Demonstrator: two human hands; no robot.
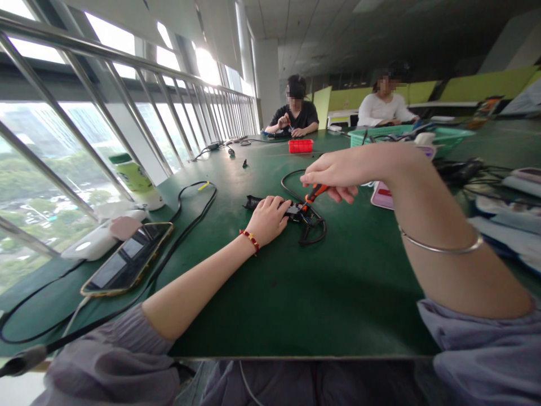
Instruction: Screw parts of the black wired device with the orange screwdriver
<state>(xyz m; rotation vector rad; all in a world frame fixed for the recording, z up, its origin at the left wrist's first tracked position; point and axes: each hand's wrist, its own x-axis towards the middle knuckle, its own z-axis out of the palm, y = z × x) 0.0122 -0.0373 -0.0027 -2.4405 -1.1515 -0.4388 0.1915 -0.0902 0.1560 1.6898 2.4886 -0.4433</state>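
On the green table lies a black elongated device (295, 212) with a black cord looping around its right end. Its housing seems to be open there, with small parts and thin wires showing. My left hand (270, 219) rests over the device's middle and holds it against the table, fingers curled on it. From above, my right hand (332, 173) grips a screwdriver (316, 192) with an orange and black handle. The screwdriver slants down, its tip end at the device's right part. Whether the tip sits in a screw is too small to tell.
A phone (129, 259), a white device (95, 239) and a green-capped bottle (137, 183) stand left by the railing. Ahead is a red basket (300, 146); a green basket (450, 137) holds cables at right. Two people (302, 115) sit across the table (296, 304).
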